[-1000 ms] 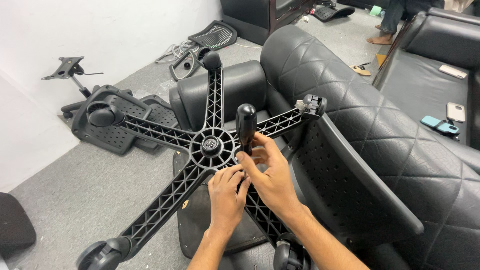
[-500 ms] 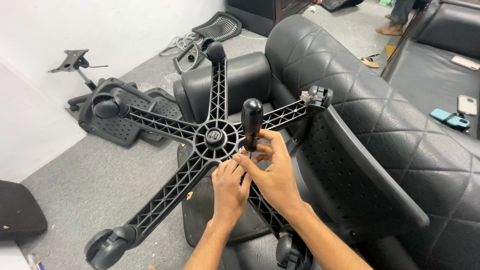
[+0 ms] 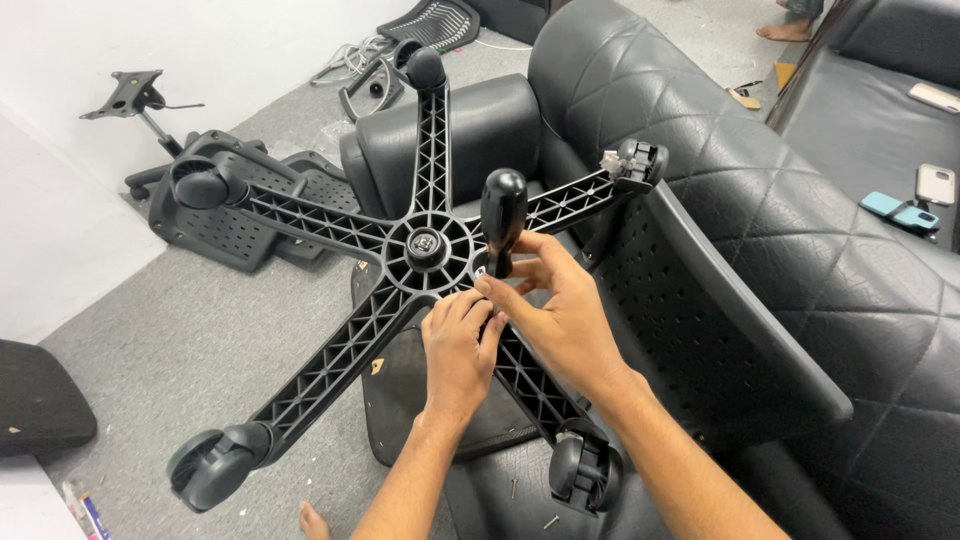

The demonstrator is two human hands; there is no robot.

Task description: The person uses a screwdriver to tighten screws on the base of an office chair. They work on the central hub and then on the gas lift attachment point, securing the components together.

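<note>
Lying flipped over on the grey floor (image 3: 180, 340), a black leather office chair (image 3: 760, 230) has its five-arm star base (image 3: 340, 365) pointing up at the camera, casters on the tips. Near the hub (image 3: 428, 247), the right hand (image 3: 565, 315) grips a black-handled screwdriver (image 3: 502, 215) standing upright just beside it. The left hand (image 3: 458, 350) is pinched shut around the tool's tip, touching the right; can't see what's under the fingers.

A chair-repair workshop — loose seat pans (image 3: 215, 215), mechanisms (image 3: 130, 95), sofas (image 3: 870, 110).
</note>
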